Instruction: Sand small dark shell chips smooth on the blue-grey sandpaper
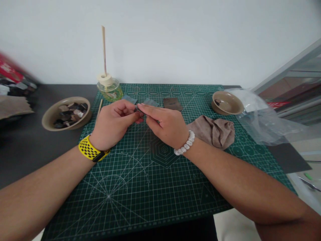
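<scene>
Both hands meet above the green cutting mat (165, 190). My left hand (114, 122), with a yellow watch strap at the wrist, pinches a small dark piece (136, 109) between thumb and fingers. My right hand (165, 125), wearing a white bead bracelet (185, 146), is closed with its fingertips against that piece; whether it grips anything else is hidden. Just beyond the hands lie two blue-grey squares (151, 102) that look like sandpaper and a brown square (173, 104). A crumpled brown cloth (213, 131) lies beside my right wrist.
At the left stands a beige bowl (46, 122) of dark and brown chips. A glass jar (110, 90) with an upright wooden stick is at the back left. Another beige bowl (230, 104) holds a small dark piece at the right, next to a clear plastic bag (265, 120).
</scene>
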The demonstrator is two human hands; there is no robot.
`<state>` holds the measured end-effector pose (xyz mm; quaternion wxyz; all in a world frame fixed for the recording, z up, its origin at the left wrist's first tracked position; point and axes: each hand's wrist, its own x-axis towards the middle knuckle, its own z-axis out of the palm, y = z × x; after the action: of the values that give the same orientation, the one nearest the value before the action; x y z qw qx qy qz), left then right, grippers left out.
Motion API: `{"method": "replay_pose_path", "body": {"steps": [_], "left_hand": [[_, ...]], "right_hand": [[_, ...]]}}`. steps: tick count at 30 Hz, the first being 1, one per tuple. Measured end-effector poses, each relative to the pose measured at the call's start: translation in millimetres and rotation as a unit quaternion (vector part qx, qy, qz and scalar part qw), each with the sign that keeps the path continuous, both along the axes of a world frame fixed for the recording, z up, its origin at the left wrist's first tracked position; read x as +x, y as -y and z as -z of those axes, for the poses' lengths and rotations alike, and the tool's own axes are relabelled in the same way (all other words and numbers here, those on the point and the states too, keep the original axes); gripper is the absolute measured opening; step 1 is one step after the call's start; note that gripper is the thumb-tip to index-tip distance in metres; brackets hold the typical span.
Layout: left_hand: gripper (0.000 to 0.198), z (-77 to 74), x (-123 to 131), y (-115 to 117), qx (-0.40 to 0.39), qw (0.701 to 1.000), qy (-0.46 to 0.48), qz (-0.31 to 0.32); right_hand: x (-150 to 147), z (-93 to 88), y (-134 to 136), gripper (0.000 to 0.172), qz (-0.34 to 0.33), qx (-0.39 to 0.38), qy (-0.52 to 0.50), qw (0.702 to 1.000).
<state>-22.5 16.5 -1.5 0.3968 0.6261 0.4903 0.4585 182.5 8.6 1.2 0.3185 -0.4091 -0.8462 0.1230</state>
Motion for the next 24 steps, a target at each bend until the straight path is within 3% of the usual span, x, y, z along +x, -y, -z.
{"method": "replay_pose_path", "body": {"steps": [5,13,19,24], "left_hand": [[0.028,1.6,1.8,-0.5,-0.019,0.998,0.061,-0.003],[0.020,-0.7,0.1,-1.3,0.007,1.000,-0.011,-0.011],[0.012,-0.3,1.3,-0.9,0.013,1.000,0.004,-0.007],[0.012,-3.3,1.0,0.4,0.014,0.999,-0.037,-0.021]], "right_hand": [[-0.5,-2.8,1.3,0.049,0.042,-0.031,0.018,0.998],[-2.9,-4.3,3.1,0.052,0.020,-0.020,0.019,0.999],[-3.8,1.1,-1.4,0.050,0.051,-0.016,0.020,0.998],[-3.5,-2.5,0.8,0.050,0.072,-0.036,0.045,0.996]]}}
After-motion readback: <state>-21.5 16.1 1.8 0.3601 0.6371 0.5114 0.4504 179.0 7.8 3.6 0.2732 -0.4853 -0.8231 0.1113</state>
